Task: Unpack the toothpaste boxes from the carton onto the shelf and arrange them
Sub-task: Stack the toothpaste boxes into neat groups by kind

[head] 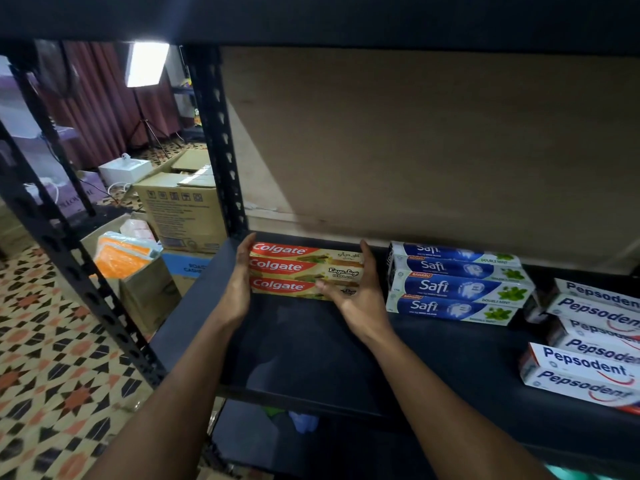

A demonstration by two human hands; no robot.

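The three Colgate boxes (298, 268) lie flat at the back left of the shelf (311, 348), close to the upright post. They sit side by side, one behind the other. Their long axis runs left to right, parallel with the shelf's front edge, logos facing up.

The person reaches in with both arms, and the hands bracket the row end to end. The left hand (240, 275) stands flat against the left ends of the boxes, fingers straight and pointing toward the back board. The right hand (353, 292) is pressed to the right ends, fingers straight, with its thumb laid over the top of the front box. Neither hand curls round anything; both are open and clamp the row between the palms.

So the boxes lie straight ahead, between the hands, and each hand is equally near its own end. To my eye this is squaring up: a squeeze along the long axis should align the ends, and any shove backward has to come from both hands together or the row will skew.

To the right, across a gap of bare shelf, the Safi boxes (453, 282) lie the same way. The Pepsodent boxes (588, 344) sit further right.
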